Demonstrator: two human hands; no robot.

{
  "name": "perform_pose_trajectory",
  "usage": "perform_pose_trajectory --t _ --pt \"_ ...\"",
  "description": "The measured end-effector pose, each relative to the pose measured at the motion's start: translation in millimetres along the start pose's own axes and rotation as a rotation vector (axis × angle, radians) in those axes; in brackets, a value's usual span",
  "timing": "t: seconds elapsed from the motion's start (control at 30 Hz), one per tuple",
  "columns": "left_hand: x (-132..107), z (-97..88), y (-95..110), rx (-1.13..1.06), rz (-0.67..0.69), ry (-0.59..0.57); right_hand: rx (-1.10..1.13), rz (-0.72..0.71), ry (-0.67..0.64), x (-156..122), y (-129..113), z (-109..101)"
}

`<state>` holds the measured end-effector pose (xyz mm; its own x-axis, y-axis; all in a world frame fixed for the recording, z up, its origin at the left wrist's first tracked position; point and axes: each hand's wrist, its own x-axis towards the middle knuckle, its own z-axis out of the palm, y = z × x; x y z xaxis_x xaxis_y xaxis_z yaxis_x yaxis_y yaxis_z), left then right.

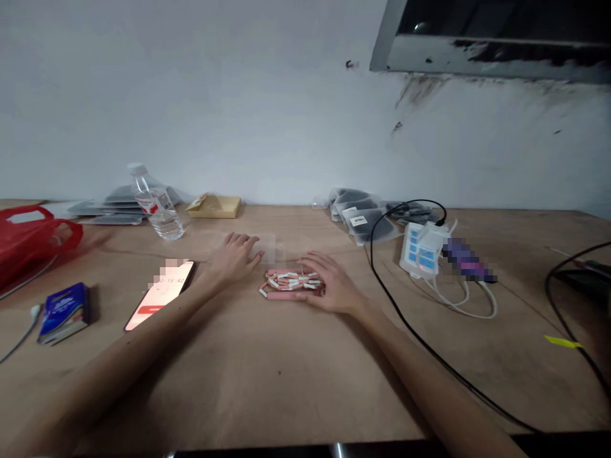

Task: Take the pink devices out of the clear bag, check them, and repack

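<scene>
My right hand [330, 283] curves around the right end of a low pile of short pink-and-white sticks [291, 280]. Its thumb lies along a flat pink edge [286, 296] on the near side, and its fingers reach over the far side. Whether that pink edge belongs to a shallow tray or box, I cannot tell. To the left, my left hand [237, 257] is open, palm down and fingers apart, at a clear plastic sheet or bag [268, 248] lying flat just behind the pile. The left palm's contact is hidden.
On the left are a lit phone [162, 292], a blue packet [64, 312], a red bag [28, 245] and a tilted water bottle [157, 203]. A yellow box [214, 207] and grey bagged items [356, 213] sit by the wall. A black cable [396, 296] passes the power strip [420, 251].
</scene>
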<state>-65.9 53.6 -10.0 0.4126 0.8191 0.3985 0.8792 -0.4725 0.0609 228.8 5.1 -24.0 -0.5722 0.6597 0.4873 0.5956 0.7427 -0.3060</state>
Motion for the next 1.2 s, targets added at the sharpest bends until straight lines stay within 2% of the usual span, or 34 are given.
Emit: perform_pose_trajectory --t 0.07,0.17,0.27,0.5,0.63,0.8,0.93,1.07,1.2 --pt "4 5.1 -6 -0.015 0.032 -0.038 -0.022 0.012 -0.075 3 -5 7" --pt "6 16.5 -13 0.019 0.027 -0.155 -0.044 0.040 -0.183 5 -5 13" --pt "2 23.2 -16 0.039 0.013 -0.224 -0.053 0.048 -0.217 4 -1 15" --pt "-11 16.1 -8 0.003 0.081 -0.143 -0.015 0.030 -0.207 1 5 7" --pt "-16 16.7 -3 -0.016 0.058 -0.137 0.015 0.027 -0.188 -4 11 -1" --pt "-20 17.0 3 0.008 0.068 -0.229 0.181 0.139 -0.022 -12 24 -4" --pt "-25 13.2 11 -0.008 0.113 -0.193 0.273 0.236 0.090 -13 29 -1" --pt "-28 9.7 19 -0.034 0.088 -0.170 0.189 0.227 0.083 -10 27 0" --pt "-28 7.0 23 -0.024 0.057 -0.158 0.003 0.125 -0.044 -10 26 -3"
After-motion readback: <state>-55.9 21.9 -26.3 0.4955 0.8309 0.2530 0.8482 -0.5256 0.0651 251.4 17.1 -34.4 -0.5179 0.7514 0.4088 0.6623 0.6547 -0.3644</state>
